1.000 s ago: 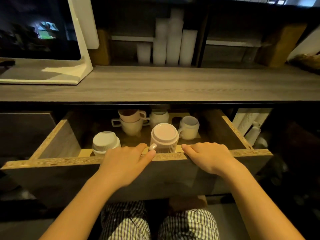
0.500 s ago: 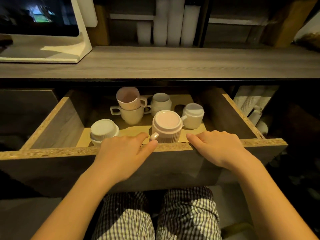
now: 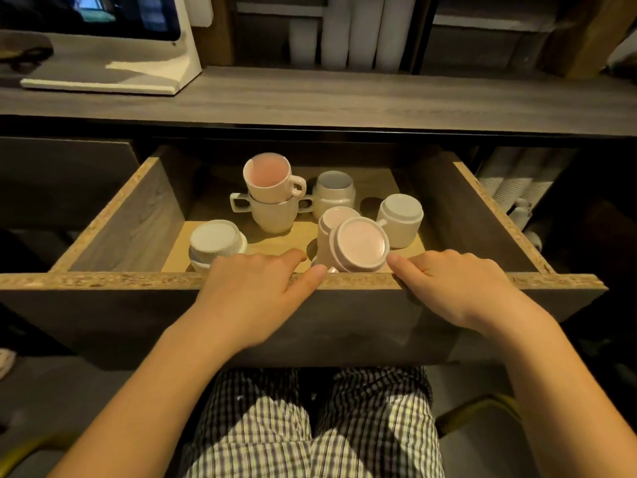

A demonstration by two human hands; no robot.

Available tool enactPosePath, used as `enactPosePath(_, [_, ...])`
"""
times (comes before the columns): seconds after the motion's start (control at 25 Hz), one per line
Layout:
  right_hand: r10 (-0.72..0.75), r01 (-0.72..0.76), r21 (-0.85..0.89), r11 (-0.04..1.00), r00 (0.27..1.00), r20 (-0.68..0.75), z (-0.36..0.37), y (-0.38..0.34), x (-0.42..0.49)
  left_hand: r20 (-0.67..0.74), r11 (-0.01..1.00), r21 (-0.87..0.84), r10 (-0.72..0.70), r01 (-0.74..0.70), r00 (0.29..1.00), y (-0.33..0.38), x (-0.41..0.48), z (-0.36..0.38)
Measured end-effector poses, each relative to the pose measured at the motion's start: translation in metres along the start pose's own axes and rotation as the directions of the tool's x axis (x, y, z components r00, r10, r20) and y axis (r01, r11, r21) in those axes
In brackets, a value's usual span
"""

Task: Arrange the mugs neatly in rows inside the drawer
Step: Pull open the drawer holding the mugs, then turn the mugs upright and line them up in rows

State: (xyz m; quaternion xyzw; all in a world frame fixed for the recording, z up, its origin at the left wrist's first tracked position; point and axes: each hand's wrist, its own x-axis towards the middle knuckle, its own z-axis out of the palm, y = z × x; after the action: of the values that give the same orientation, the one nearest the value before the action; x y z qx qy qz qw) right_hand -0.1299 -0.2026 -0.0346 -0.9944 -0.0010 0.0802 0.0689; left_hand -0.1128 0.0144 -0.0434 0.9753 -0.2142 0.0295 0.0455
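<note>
An open wooden drawer (image 3: 144,215) holds several mugs. At the back a pink-lined mug (image 3: 270,179) is stacked in a cream mug (image 3: 272,213), with a white mug (image 3: 333,191) to their right. An upturned white mug (image 3: 215,241) sits front left and another (image 3: 401,215) at the right. An upturned pink mug (image 3: 356,244) leans against another pink one near the front. My left hand (image 3: 255,291) and my right hand (image 3: 455,288) both grip the drawer's front edge (image 3: 103,280).
A grey wooden counter (image 3: 344,98) runs above the drawer, with a white monitor stand (image 3: 138,74) at its left. White cup stacks (image 3: 362,29) stand on the shelf behind. More cup stacks (image 3: 510,181) lie right of the drawer. My checked trousers are below.
The drawer has slid further out toward me with both hands on its front edge. The front pink mug has tipped, and more of the drawer's inside shows.
</note>
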Motion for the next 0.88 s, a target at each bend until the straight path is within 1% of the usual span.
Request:
enactPosePath(0.12, [-0.020, 0.019, 0.022, 1.000, 0.999, 0.035, -0.005, 0.000, 0.004, 0.036, 0.999, -0.023, 0.024, -0.024, 0.999, -0.003, 0.002, 0.000])
enactPosePath(0.24, [-0.025, 0.026, -0.007, 1.000, 1.000, 0.009, -0.013, 0.000, 0.015, 0.163, 0.989, -0.145, 0.063, -0.039, 0.985, -0.008, 0.010, -0.011])
enactPosePath(0.32, [-0.040, 0.038, -0.062, 0.997, 0.999, -0.021, -0.020, -0.002, 0.026, 0.200, 0.981, -0.182, 0.097, -0.061, 0.975, -0.012, 0.021, -0.022])
enactPosePath(0.44, [-0.073, 0.061, -0.138, 0.989, 0.993, -0.088, -0.033, -0.013, 0.048, 0.158, 0.989, -0.118, 0.111, -0.093, 0.981, -0.024, 0.044, -0.036])
enactPosePath(0.56, [-0.133, 0.103, -0.245, 0.964, 0.985, -0.109, -0.043, -0.026, 0.077, 0.116, 0.991, -0.019, 0.134, -0.133, 0.984, -0.037, 0.072, -0.043])
enactPosePath(0.76, [-0.236, 0.199, -0.350, 0.915, 0.970, -0.066, -0.056, -0.047, 0.127, 0.108, 0.978, 0.099, 0.175, -0.186, 0.979, -0.059, 0.115, -0.038])
enactPosePath(0.88, [-0.276, 0.255, -0.389, 0.885, 0.961, 0.000, -0.063, -0.053, 0.149, 0.086, 0.969, 0.134, 0.197, -0.208, 0.977, -0.075, 0.133, -0.034])
